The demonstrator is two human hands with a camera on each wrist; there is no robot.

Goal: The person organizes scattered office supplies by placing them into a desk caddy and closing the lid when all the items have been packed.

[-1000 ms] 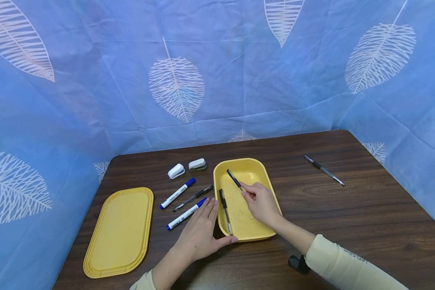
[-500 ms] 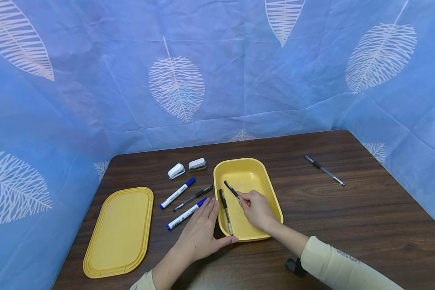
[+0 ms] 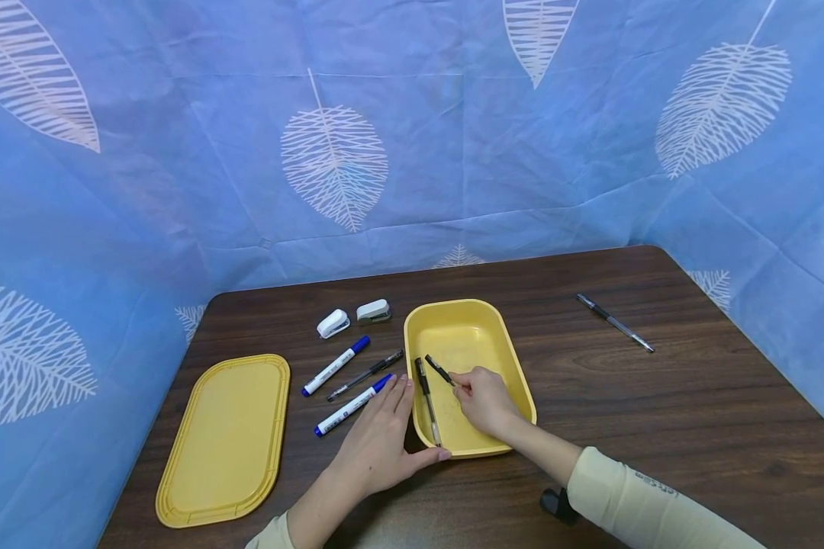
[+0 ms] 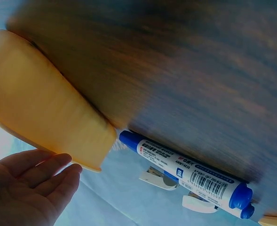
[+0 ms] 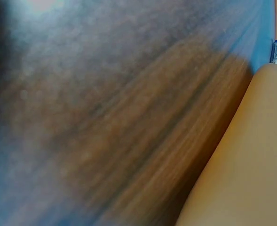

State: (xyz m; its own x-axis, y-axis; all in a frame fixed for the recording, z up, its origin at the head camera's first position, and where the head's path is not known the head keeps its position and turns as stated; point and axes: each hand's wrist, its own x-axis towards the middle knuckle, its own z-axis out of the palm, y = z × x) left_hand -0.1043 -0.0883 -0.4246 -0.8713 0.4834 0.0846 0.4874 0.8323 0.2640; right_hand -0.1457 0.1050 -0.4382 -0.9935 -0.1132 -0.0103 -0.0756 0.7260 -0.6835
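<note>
In the head view a yellow plastic box [image 3: 484,339] stands on the table. My right hand [image 3: 487,402] reaches inside it and pinches a black gel pen [image 3: 439,368], its dark end pointing to the far left. Along the box's left wall lies another black gel pen [image 3: 427,400]. My left hand [image 3: 379,438] rests against the near left corner of the box, fingers extended along the left side and thumb at the near rim. The left wrist view shows the fingertips [image 4: 63,160] at the box's rim. My right hand is out of sight in the right wrist view.
Left of the box lie two blue-and-white markers [image 3: 336,366] [image 3: 352,406] and a gel pen [image 3: 365,375]. Two small white staplers [image 3: 333,324] [image 3: 374,311] sit behind them. A yellow lid [image 3: 225,438] lies far left; another gel pen [image 3: 615,322] lies at the right.
My right hand has moved nearer and slightly left inside the box, lowering the pen beside the one lying there. My left hand has stayed in place.
</note>
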